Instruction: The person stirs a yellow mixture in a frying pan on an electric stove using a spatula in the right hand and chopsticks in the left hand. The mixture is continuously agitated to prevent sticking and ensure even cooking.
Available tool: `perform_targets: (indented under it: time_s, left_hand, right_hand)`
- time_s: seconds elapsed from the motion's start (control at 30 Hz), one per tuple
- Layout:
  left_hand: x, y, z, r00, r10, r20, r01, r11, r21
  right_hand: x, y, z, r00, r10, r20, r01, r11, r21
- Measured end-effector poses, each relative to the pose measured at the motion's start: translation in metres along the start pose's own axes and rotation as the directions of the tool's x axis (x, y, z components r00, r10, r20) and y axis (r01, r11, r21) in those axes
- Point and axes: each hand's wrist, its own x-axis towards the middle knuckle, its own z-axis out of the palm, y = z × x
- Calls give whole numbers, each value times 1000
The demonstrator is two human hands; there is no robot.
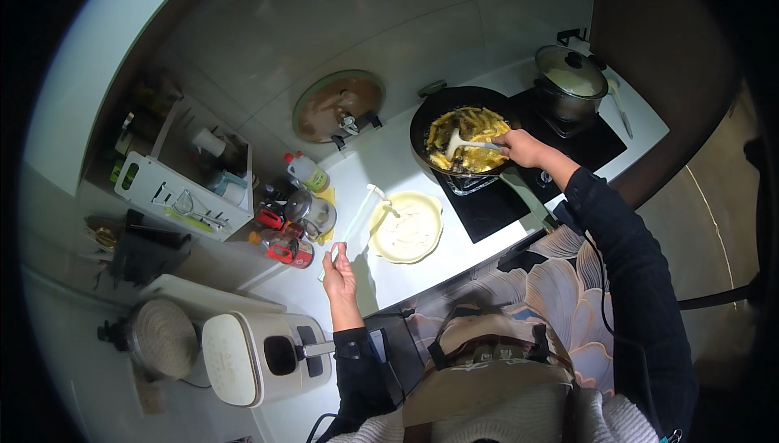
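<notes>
My right hand grips the handle of a spatula with a pale head. That head rests among golden, batter-coated strips frying in bubbling oil. They fill the middle of a dark wok, whose long green handle points towards me. In my left hand is a long, pale green utensil, its white end raised over the counter. Just beyond that hand sits a pale yellow, wavy-rimmed bowl with whitish, wet residue inside. The exact kind of the left-hand utensil cannot be made out.
A lidded pot stands on the black cooktop, right of the wok. A pan lid leans against the wall. Bottles and a glass jar line the left counter, near a utensil rack and a white appliance.
</notes>
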Motion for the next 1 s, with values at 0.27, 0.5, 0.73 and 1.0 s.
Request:
perform_targets:
  time_s: [0.27, 0.5, 0.73, 1.0]
  left_hand:
    - [3, 16, -6, 988, -71, 138, 83, 993, -89]
    - [39, -29, -63, 994, -30, -108, 44, 991, 127]
    - [52, -30, -67, 993, -37, -112, 49, 994, 99]
    - [60, -5, 61, 981, -123, 148, 115, 992, 61]
  right_hand:
    - [-17, 7, -11, 1000, -10, -8, 10, 999, -38]
    - [-34, 17, -17, 999, 26, -20, -27, 999, -35]
    - [-39, 23, -18, 998, 59, -7, -59, 998, 24]
    - [-53, 27, -24, 999, 23, -33, -21, 998, 60]
